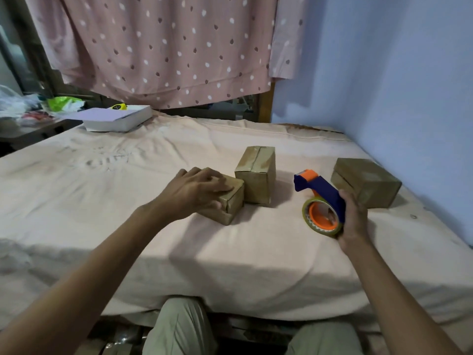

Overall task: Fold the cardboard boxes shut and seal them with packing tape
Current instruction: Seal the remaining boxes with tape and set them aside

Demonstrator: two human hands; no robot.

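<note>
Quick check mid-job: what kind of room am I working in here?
Most likely a bedroom at home: the boxes sit on a bed covered with a peach sheet, a dotted pink curtain hangs behind, and household clutter sits beside it.

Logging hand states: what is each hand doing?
Left hand: open, resting on small brown cardboard box.
Right hand: closed, holding blue-and-orange tape dispenser.

Blue wall (384, 73), dotted pink curtain (166, 47)

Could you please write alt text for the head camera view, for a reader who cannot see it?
A person's left hand presses on a small cardboard box on a bed, while the right hand holds a tape dispenser. Two more boxes, one tall, one flat, sit beyond.
</note>
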